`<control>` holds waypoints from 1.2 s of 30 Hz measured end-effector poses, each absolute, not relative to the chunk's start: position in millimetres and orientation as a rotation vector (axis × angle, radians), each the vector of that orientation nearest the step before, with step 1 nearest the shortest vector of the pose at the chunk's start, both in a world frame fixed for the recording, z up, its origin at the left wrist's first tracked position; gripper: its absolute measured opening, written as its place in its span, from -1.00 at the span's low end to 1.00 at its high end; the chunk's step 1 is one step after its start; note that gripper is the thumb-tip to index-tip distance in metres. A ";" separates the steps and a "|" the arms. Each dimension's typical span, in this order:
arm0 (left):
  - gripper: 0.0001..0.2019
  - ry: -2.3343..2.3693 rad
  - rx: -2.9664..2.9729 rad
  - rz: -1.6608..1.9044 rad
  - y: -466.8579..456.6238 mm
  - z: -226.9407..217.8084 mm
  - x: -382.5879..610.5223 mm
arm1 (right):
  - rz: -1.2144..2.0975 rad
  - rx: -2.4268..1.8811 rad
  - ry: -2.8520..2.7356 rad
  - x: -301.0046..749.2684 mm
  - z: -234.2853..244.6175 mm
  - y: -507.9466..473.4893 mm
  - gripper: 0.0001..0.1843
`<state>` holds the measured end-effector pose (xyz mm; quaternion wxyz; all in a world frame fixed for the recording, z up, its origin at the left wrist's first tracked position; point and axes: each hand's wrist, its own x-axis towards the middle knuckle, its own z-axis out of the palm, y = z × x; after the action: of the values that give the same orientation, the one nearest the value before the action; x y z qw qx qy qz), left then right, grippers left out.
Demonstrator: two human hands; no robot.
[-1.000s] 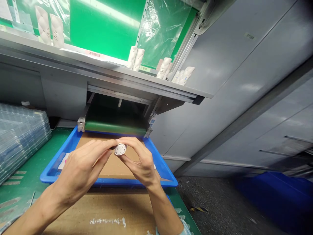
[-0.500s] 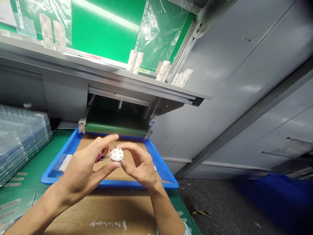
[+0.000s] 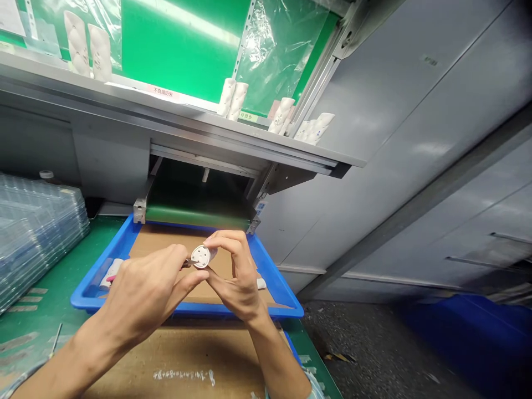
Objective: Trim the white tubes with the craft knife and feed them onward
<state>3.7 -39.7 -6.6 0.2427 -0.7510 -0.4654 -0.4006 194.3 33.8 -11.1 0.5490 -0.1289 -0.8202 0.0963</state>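
Grey metal cabinet panels fill the frame from 12 to 4 o'clock, above a speckled floor and a blurred blue bin at 4 o'clock. A green bench mat runs across the lower left, with a cardboard sheet at 6 o'clock. A grey metal shelf crosses the frame at 11 o'clock, carrying upright white cylinders in pairs and small groups. A stack of transparent plastic trays stands at 9 o'clock, well left of the hands.

A blue plastic tray sits on the bench at 8 o'clock, its floor lined with brown cardboard, just in front of a green conveyor belt. Inside it lie a white-and-pink item at the left end and a small white piece at the right.

Both hands are raised over the tray. The right hand is curled around a white cylindrical part, fingers over the top and thumb beneath, with the part's holed end face turned up. The left hand is nearly closed just beside the part, and a thin metal tip pokes from its fingers toward the part; the rest of that tool is hidden.
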 end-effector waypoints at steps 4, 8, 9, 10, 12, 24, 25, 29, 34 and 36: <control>-0.52 -1.271 -1.980 -1.000 -40.6 -10.8 3.8 | 0.193 -0.293 -1.955 194.1 -11.1 33.5 -0.55; -0.52 -1.295 -2.007 -0.959 -39.6 -11.7 3.6 | 0.150 -0.297 -1.961 194.8 -10.4 33.0 -0.53; -0.53 -1.305 -2.020 -0.952 -39.2 -11.9 3.6 | 0.142 -0.299 -1.963 195.0 -10.4 32.9 -0.53; -0.53 -1.313 -2.030 -0.948 -39.0 -12.0 3.7 | 0.136 -0.301 -1.964 195.1 -10.4 32.8 -0.52; -0.52 -1.326 -2.045 -0.948 -38.6 -12.2 3.8 | 0.123 -0.303 -1.967 195.3 -10.4 32.6 -0.51; -0.51 -1.328 -2.048 -0.881 -40.5 -9.5 4.8 | -0.024 -0.309 -1.967 196.0 -10.7 32.0 -0.51; -0.51 -1.329 -2.046 -0.879 -40.7 -9.6 5.0 | -0.035 -0.311 -1.967 196.0 -10.5 32.0 -0.52; -0.52 -1.339 -2.061 -0.895 -40.4 -10.8 4.5 | -0.050 -0.308 -1.962 195.9 -10.6 32.2 -0.53; -0.59 -1.258 -2.065 -1.018 -39.1 -11.5 0.3 | 0.025 -0.337 -1.960 196.2 -12.3 32.9 -0.51; -0.61 -1.226 -2.058 -1.100 -39.1 -10.8 -1.4 | 0.081 -0.341 -1.958 195.8 -12.1 33.3 -0.51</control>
<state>-1.4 -39.1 -10.8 0.2499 -0.7560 -0.4503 -0.4041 195.8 33.3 -12.1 0.5449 -0.1436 -0.8254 0.0341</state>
